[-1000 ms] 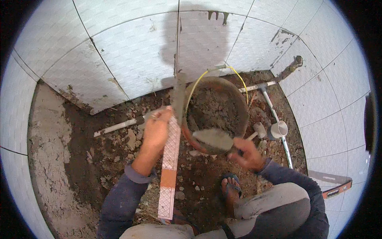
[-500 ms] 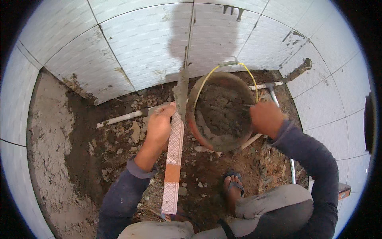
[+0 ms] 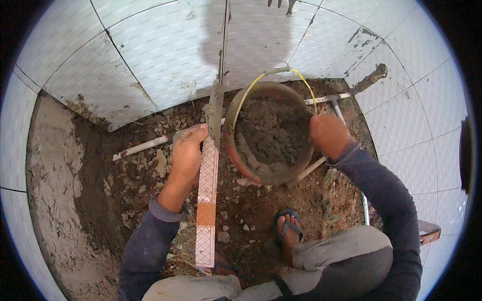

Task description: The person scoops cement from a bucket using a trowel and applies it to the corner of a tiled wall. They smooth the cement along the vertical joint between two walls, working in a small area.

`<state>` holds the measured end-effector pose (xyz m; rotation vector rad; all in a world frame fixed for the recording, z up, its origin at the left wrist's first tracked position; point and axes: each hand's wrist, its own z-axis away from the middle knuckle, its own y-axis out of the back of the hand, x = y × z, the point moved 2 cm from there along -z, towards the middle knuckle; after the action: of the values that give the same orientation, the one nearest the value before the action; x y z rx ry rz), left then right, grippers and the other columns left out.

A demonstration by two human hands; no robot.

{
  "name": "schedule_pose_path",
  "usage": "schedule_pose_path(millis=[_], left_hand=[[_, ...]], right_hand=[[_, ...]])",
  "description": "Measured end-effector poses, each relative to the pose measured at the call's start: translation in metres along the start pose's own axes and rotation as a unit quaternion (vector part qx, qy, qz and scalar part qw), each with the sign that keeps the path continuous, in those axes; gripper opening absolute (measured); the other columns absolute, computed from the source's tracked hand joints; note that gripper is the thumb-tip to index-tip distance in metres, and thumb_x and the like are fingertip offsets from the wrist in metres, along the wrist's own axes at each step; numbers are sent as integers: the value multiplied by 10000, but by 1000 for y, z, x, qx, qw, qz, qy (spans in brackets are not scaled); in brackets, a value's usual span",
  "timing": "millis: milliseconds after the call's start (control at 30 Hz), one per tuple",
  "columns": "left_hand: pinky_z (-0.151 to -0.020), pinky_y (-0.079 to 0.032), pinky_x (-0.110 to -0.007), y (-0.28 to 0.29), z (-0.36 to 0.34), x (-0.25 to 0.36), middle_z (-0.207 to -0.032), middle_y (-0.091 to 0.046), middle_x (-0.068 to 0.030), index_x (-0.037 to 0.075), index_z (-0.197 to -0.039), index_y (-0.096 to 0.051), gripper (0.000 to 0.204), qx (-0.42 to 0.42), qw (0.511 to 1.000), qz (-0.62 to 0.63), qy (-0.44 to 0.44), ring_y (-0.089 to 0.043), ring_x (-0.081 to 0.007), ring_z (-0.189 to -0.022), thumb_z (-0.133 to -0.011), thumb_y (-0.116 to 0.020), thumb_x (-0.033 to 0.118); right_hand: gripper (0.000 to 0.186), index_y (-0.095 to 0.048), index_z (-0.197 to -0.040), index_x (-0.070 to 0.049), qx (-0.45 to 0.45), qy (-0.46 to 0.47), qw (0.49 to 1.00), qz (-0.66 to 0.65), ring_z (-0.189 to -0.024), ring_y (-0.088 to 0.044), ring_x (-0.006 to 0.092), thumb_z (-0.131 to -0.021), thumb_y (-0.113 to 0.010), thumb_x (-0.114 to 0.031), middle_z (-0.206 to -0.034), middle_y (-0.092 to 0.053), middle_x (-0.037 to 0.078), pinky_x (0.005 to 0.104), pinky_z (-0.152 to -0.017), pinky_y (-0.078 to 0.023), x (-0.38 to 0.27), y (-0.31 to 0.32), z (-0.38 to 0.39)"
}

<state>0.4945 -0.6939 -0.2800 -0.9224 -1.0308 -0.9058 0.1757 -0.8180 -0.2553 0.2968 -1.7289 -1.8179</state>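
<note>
A long narrow tile strip [image 3: 205, 185], pale pink with a diamond pattern and an orange band, is held in my left hand [image 3: 187, 153], its fingers closed round the edge. Grey wet mortar [image 3: 215, 108] coats the strip's far part. To the right stands a round bucket [image 3: 241, 168] of mortar [image 3: 273, 128], its yellow handle [image 3: 251, 86] raised toward the wall. At the bucket's right rim is my right hand [image 3: 329, 134], closed and slightly blurred; what it grips is hidden by the fingers.
White tiled walls [image 3: 165, 55] enclose the far and right sides. White pipes [image 3: 143, 147] run over the rubble-strewn dirt floor [image 3: 251, 215]. A rough mortar ledge [image 3: 55, 185] lies along the left. My sandalled foot [image 3: 288, 228] is below the bucket; an orange-ended tool [image 3: 430, 234] rests at the right wall.
The whole view has shifted, so the scene sits a little further left and up. The right hand stays by the bucket's rim, and the left hand still holds the tile strip.
</note>
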Motion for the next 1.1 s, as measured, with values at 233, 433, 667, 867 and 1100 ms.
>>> schedule_pose_path(millis=[233, 433, 667, 867, 1100], left_hand=[[-755, -452, -286, -4, -4, 0, -892, -680, -34, -29, -1027, -714, 298, 20, 999, 4, 26, -588, -132, -783, -962, -574, 226], [-706, -466, -293, -4, -10, -8, -864, -680, -47, -26, -1010, -715, 286, 16, 999, 46, 13, -602, -132, -750, -963, -567, 214], [-722, -507, -314, 2, -15, -9, -902, -704, -94, -49, -1010, -706, 282, 61, 965, -183, -177, -655, -170, -801, -963, -549, 180], [-692, -473, -318, -13, -19, -8, -856, -690, -73, -55, -1028, -698, 311, 33, 996, 10, -78, -606, -151, -747, -973, -546, 211], [-674, -475, -326, -5, -16, 1, -834, -669, -62, -37, -970, -686, 293, 13, 929, -264, -259, -597, -144, -747, -994, -517, 201]], right_hand=[[159, -687, -767, -23, -2, -5, 1000, 7, -697, -707, 368, -771, -682, -182, -739, -689, 179, 468, -630, -579, 1, 39, 2], [261, -661, -674, -2, -7, 39, 998, -52, -656, -706, 351, -847, -627, -195, -664, -662, 214, 461, -611, -555, -21, 8, 6], [303, -716, -848, -3, -242, -121, 804, -529, -599, -615, 141, -913, -613, -281, -682, -630, 63, 322, -545, -483, 28, 20, 30], [244, -693, -918, 17, -71, -9, 731, -679, -652, -572, 93, -895, -677, -225, -751, -625, 6, 260, -600, -451, -52, 22, 40], [219, -664, -1013, 22, 162, 68, 730, -660, -799, -620, 219, -830, -739, -73, -902, -651, 114, 342, -702, -493, -123, 6, 27]])
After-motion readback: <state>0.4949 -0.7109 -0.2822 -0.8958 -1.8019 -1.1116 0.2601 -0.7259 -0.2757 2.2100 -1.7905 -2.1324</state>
